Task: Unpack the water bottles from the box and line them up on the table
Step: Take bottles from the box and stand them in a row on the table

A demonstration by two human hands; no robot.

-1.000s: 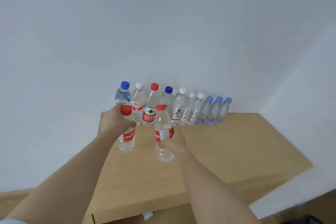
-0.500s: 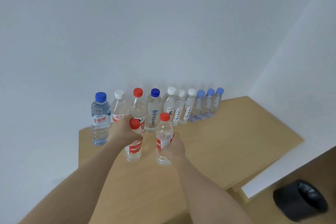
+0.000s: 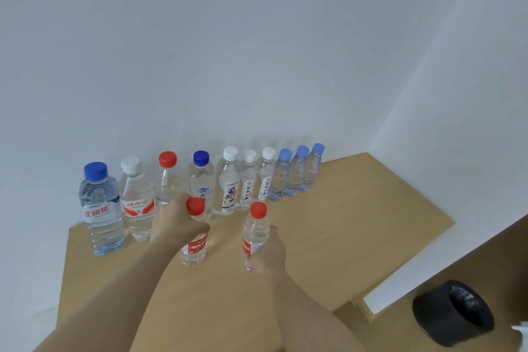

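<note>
My left hand [image 3: 177, 223] grips the shoulder of a small red-capped bottle [image 3: 194, 248] with a red label; its base is at the wooden table [image 3: 357, 223]. My right hand [image 3: 268, 251] holds a second red-capped bottle [image 3: 255, 230] round its lower half, upright beside the first. Behind them a row of several bottles stands along the wall, from a large blue-capped bottle [image 3: 100, 208] at the left to small light-blue-capped bottles [image 3: 300, 171] at the right. The box is out of view.
A white wall runs right behind the row, and a second wall closes the right side. A black round bin [image 3: 453, 313] sits on the floor at the lower right, beyond the table's edge.
Both hands have carried their bottles down and forward to the table in front of the row. The view has swung right, bringing the bin into sight.
</note>
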